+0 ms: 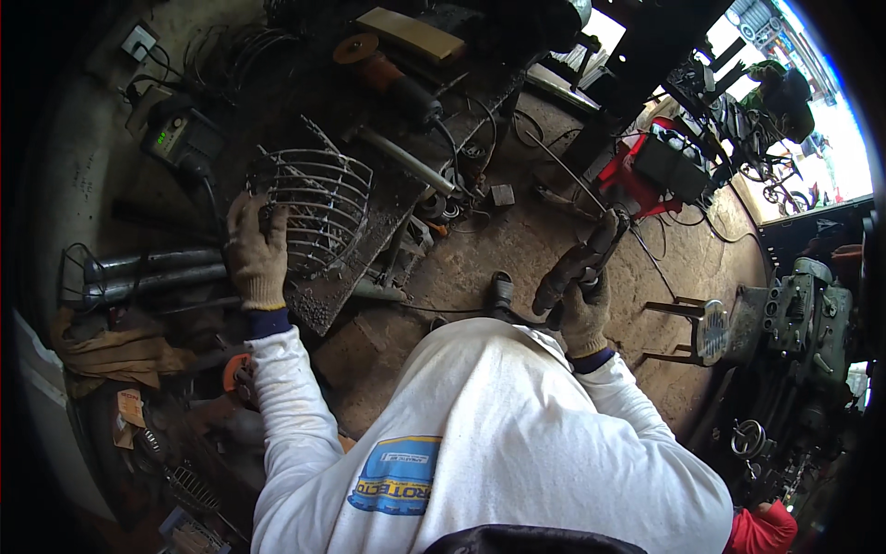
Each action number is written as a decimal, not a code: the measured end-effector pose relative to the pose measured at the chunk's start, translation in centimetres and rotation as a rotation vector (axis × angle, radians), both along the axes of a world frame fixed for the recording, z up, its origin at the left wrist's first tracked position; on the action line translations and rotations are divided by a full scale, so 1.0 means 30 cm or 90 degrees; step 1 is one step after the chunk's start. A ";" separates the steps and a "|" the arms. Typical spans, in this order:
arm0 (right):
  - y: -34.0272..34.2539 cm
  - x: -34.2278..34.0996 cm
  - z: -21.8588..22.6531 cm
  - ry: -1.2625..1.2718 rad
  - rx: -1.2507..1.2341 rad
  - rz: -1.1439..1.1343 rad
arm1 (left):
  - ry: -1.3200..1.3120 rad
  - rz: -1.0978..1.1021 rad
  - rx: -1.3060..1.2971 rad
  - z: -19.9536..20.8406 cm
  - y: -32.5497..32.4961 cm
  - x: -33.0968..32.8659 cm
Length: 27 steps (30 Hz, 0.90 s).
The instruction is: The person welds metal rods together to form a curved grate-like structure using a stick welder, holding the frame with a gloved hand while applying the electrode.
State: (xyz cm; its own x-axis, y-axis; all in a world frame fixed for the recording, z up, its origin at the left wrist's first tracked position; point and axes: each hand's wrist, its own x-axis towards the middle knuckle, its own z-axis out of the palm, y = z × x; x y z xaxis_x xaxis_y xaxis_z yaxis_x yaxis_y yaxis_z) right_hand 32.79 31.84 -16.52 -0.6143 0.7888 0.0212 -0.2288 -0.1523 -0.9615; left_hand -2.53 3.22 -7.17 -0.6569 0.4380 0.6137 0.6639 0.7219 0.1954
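Note:
My left hand point(257, 251), in a beige knitted glove, is at the left edge of a curved grille of welded metal rods point(323, 208). Its fingers are closed around the rods there. The grille rests on a dark, grimy metal workbench point(318, 309). To the right, away from the bench, my right hand point(586, 317) is gloved too and wraps round the lower part of a dark, elongated power tool point(574, 268). That tool looks like an angle grinder and points up and away from me; its far end is too dark to make out.
An orange grinder point(388, 81) and a metal-handled hammer point(406, 162) lie on the bench. A welding machine point(185, 138) stands left of it. Farther right are a red chair point(632, 175), a small stool point(711, 331) and a lathe-like machine point(808, 319). Another person's red sleeve point(764, 528) shows lower right.

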 end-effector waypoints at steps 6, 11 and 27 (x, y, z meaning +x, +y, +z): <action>0.083 0.010 -0.023 -0.026 0.010 -0.028 | 0.055 -0.045 0.055 0.058 0.194 0.182; 0.207 0.022 -0.053 -0.013 0.005 -0.009 | -0.117 -0.251 -0.040 0.049 0.487 0.244; 0.822 -0.044 -0.116 -0.113 -0.015 0.063 | -0.279 0.217 -0.363 -0.233 1.312 -0.026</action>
